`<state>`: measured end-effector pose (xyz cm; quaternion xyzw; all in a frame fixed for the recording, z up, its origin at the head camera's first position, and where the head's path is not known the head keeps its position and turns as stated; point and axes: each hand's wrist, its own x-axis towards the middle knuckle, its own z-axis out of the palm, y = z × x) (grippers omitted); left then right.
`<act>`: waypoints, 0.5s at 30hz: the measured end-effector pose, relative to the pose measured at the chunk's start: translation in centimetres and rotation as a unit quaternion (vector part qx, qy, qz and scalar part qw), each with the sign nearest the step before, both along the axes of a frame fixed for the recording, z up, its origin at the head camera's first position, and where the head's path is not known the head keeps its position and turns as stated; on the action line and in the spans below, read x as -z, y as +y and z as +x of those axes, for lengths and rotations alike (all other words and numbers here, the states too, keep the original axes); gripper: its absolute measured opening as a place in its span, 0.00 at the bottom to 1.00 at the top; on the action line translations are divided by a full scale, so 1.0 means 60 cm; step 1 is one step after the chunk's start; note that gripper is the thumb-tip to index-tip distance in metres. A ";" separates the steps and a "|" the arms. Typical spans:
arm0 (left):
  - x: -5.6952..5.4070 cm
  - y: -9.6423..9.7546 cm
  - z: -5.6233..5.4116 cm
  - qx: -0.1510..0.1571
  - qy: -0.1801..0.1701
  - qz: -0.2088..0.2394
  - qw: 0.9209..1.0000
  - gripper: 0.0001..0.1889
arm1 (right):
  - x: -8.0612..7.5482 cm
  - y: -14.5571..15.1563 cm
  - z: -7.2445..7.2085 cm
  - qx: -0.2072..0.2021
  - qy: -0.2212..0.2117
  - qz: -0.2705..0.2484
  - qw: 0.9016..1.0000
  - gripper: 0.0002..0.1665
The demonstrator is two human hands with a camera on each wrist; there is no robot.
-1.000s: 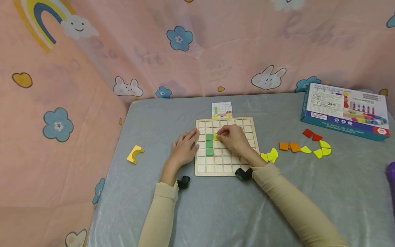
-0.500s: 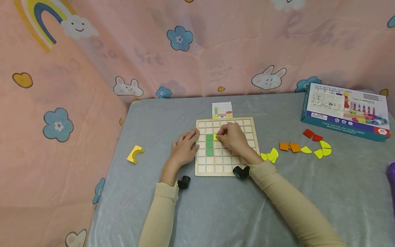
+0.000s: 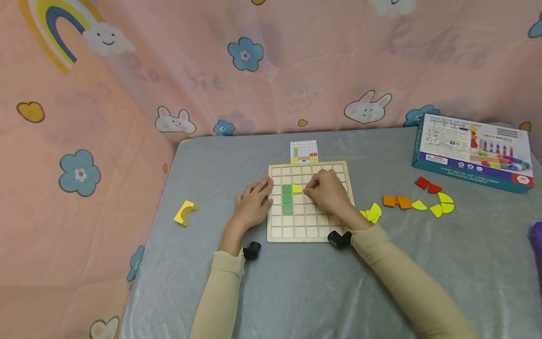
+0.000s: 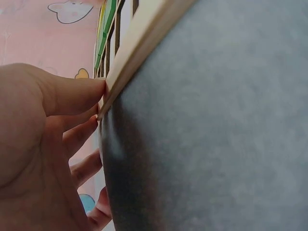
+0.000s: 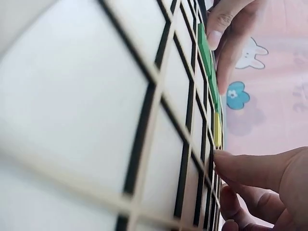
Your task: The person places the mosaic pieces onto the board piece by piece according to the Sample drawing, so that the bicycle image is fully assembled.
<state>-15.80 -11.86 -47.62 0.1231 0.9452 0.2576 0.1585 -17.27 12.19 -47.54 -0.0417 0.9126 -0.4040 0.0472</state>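
A wooden grid board (image 3: pixel 299 220) lies on the grey cloth. My left hand (image 3: pixel 251 206) rests at its left edge with extended fingers; in the left wrist view the thumb (image 4: pixel 77 95) touches the rim. Several green square tiles (image 3: pixel 287 198) form a column on the board. Beside the topmost one sits a yellow quarter-round tile (image 3: pixel 297 189) in its cell. My right hand (image 3: pixel 328 192) is just right of that tile, over the board, its fingers bent and holding nothing. In the right wrist view a small gap separates the thumb (image 5: pixel 240 166) from the yellow tile (image 5: pixel 218 130).
Behind the board lies a printed pattern card (image 3: pixel 303 150). To the right are yellow tiles (image 3: pixel 374 213), orange tiles (image 3: pixel 389 201) and red tiles (image 3: pixel 422 182). A cardboard box (image 3: pixel 474 153) stands at the back right. A yellow arched block (image 3: pixel 184 213) lies at the left.
My right hand has let go of the yellow quarter-round tile and moved slightly right, so more of the tile shows. My left hand has stayed at the board's edge.
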 end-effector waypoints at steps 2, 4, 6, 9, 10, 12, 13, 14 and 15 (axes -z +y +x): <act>0.001 0.000 0.000 0.001 0.000 0.002 1.000 0.32 | 0.000 0.013 0.005 0.000 0.008 0.005 1.000 0.07; 0.001 0.000 0.000 0.002 0.002 0.002 1.000 0.32 | 0.000 0.030 0.011 -0.001 0.012 0.006 1.000 0.06; 0.002 -0.001 0.000 0.003 0.002 0.003 1.000 0.32 | 0.000 0.049 0.015 -0.003 0.008 0.008 1.000 0.06; 0.002 -0.001 -0.001 0.001 0.002 0.001 1.000 0.32 | -0.003 0.078 0.023 -0.004 -0.005 0.011 1.000 0.06; 0.002 -0.002 -0.001 0.000 0.002 0.001 1.000 0.32 | -0.004 0.087 0.026 -0.002 -0.012 0.013 1.000 0.07; 0.002 -0.002 -0.001 -0.001 0.002 0.001 1.000 0.32 | -0.006 0.104 0.033 0.000 -0.016 0.018 1.000 0.07; 0.002 -0.002 -0.001 -0.002 0.002 0.001 1.000 0.32 | -0.006 0.112 0.036 0.001 -0.018 0.021 1.000 0.07; 0.002 -0.002 -0.002 -0.002 0.002 0.001 1.000 0.32 | -0.007 0.120 0.039 0.003 -0.020 0.026 0.999 0.07; 0.002 -0.002 -0.002 -0.002 0.002 0.002 1.000 0.32 | -0.008 0.127 0.041 0.005 -0.021 0.031 0.999 0.07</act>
